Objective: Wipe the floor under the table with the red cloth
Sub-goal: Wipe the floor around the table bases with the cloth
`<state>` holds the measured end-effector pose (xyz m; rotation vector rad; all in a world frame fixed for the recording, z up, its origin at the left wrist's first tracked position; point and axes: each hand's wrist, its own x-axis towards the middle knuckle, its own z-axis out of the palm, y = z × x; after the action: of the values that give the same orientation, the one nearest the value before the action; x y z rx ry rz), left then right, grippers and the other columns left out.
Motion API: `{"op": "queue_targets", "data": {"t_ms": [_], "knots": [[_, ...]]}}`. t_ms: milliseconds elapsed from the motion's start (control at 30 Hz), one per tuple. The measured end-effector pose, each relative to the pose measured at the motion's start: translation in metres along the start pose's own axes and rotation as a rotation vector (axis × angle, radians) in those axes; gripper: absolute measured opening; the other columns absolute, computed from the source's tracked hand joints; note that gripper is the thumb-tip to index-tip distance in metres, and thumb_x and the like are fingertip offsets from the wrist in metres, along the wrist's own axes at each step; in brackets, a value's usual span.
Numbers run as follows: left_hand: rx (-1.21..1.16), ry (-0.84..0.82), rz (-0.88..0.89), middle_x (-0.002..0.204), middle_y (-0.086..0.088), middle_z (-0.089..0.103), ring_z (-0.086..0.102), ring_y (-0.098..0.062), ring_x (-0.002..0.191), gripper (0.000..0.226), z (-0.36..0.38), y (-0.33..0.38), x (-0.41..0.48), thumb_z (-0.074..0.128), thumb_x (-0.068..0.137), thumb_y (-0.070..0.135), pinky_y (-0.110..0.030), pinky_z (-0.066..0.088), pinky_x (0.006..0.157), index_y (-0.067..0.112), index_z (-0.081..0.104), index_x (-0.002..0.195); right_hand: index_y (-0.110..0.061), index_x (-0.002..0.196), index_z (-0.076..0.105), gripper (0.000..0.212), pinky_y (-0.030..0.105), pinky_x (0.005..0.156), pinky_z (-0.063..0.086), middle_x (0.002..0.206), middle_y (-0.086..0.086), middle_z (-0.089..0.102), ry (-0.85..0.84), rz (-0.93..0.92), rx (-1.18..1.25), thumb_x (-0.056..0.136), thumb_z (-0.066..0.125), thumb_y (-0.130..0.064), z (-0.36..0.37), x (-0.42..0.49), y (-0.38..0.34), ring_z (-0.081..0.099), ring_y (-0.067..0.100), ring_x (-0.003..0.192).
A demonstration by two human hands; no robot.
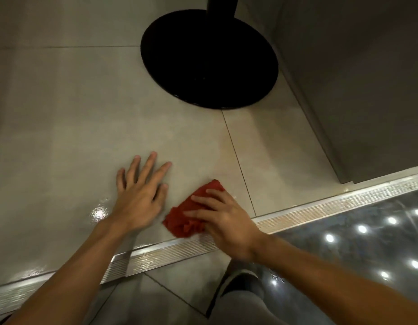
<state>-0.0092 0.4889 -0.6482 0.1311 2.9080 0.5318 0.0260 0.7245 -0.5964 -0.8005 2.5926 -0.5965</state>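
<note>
so, the red cloth (pixel 188 218) sits bunched on the pale floor tile (pixel 62 118), well to the near side of the black round table base (pixel 208 62) and just short of the ribbed metal threshold strip (pixel 320 204) that crosses the floor nearer still. the right grip (pixel 226 219) is on top of it, with its fingers laid fairly straight over the fabric. it is pressing the cloth onto the tile rather than clutching it, and the thumb is out of sight. the left grip (pixel 139 198) holds nothing. it is spread flat on the tile just left of the cloth, also on the near side of the base, and looks to be propping the person's weight. a trouser knee (pixel 240 299) shows nearer than the strip.

as for progress, i'd judge the wiping is underway but far from finished. the tile to the near left of the base has a streaky sheen with a bright glare spot by the left wrist. that could be damp from the cloth, though it may just be gloss. between the cloth and the base a faint yellowish patch lies beside the grout line and looks untouched. the floor right around the base, the stretch beyond it, and the tile between the base and the grey panel (pixel 355 78) on its right all seem left to do. the surface itself is out of view; only its dark column (pixel 221 5) rises from the base
</note>
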Motion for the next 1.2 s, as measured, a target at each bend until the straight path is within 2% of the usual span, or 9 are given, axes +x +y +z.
{"op": "queue_targets", "data": {"t_ms": [167,333,500,700,800,933,1067,1133,1200], "knots": [[-0.026,-0.002,-0.009,0.156,0.022,-0.012,-0.016,-0.015,0.145,0.052,0.000,-0.003,0.000,0.019,0.092,0.052,-0.045,-0.012,0.114,0.054,0.013,0.144,-0.046,0.126,0.053,0.045,0.053,0.116,0.020,0.148,-0.005,0.041,-0.080,-0.183,-0.242,0.083,0.055,-0.031,0.016,-0.010,0.003,0.034,0.030,0.139],[-0.008,-0.024,-0.028,0.157,0.020,-0.011,-0.014,-0.017,0.146,0.054,-0.002,0.001,-0.004,0.013,0.091,0.053,-0.050,-0.007,0.115,0.051,0.014,0.145,-0.047,0.121,0.056,0.041,0.052,0.116,0.022,0.144,-0.011,0.043,-0.136,-0.209,-0.234,0.083,0.055,-0.033,0.004,-0.020,0.018,0.032,0.023,0.141],[-0.015,0.010,-0.017,0.157,0.023,-0.007,-0.011,-0.016,0.147,0.053,-0.012,-0.015,0.006,0.020,0.091,0.049,-0.049,-0.007,0.116,0.052,0.017,0.143,-0.044,0.120,0.058,0.041,0.053,0.113,0.028,0.142,-0.011,0.047,-0.077,-0.197,-0.120,0.082,0.061,-0.028,-0.019,-0.053,0.041,0.031,0.020,0.141],[0.021,0.115,-0.068,0.156,0.025,-0.004,-0.009,-0.011,0.146,0.050,0.016,0.021,-0.013,0.018,0.092,0.052,-0.045,-0.007,0.116,0.057,0.012,0.141,-0.044,0.120,0.056,0.049,0.049,0.110,0.035,0.140,-0.019,0.045,0.078,-0.178,-0.131,0.078,0.063,-0.020,-0.051,-0.111,0.157,0.033,0.016,0.140],[-0.007,0.070,-0.105,0.157,0.023,0.000,-0.005,-0.012,0.147,0.051,0.008,0.008,-0.004,0.021,0.091,0.052,-0.044,-0.006,0.115,0.058,0.015,0.141,-0.042,0.113,0.061,0.057,0.044,0.108,0.038,0.135,-0.021,0.048,0.079,-0.132,-0.057,0.070,0.071,-0.006,-0.061,-0.119,0.170,0.038,0.014,0.136],[-0.021,0.033,-0.154,0.159,0.013,0.010,0.003,-0.019,0.147,0.056,0.008,0.012,-0.003,0.022,0.087,0.055,-0.046,0.002,0.116,0.050,0.026,0.142,-0.039,0.106,0.070,0.061,0.021,0.106,0.035,0.122,-0.019,0.060,0.113,-0.023,0.041,0.068,0.078,0.009,-0.075,-0.115,0.189,0.047,0.012,0.127],[-0.047,0.019,-0.165,0.160,0.013,0.008,0.001,-0.019,0.147,0.061,0.010,0.026,-0.014,0.016,0.083,0.060,-0.045,0.002,0.116,0.049,0.026,0.143,-0.033,0.105,0.069,0.049,0.039,0.090,0.049,0.100,-0.009,0.067,0.212,0.088,0.405,0.084,0.061,0.010,-0.076,-0.087,0.160,0.062,0.017,0.098],[-0.047,0.006,-0.184,0.160,0.014,0.003,-0.003,-0.018,0.147,0.059,0.015,0.031,-0.019,0.017,0.085,0.058,-0.046,-0.001,0.117,0.048,0.025,0.143,-0.029,0.105,0.068,0.043,0.046,0.091,0.050,0.104,-0.004,0.068,0.272,0.097,0.574,0.090,0.056,0.008,-0.066,-0.067,0.123,0.064,0.020,0.100],[-0.049,0.014,-0.200,0.159,0.015,0.001,-0.004,-0.017,0.147,0.059,0.016,0.034,-0.020,0.018,0.086,0.058,-0.046,-0.002,0.117,0.048,0.024,0.144,-0.024,0.110,0.069,0.039,0.046,0.100,0.047,0.117,-0.002,0.066,0.296,0.054,0.562,0.089,0.057,0.006,-0.046,-0.050,0.086,0.061,0.020,0.112]]}}
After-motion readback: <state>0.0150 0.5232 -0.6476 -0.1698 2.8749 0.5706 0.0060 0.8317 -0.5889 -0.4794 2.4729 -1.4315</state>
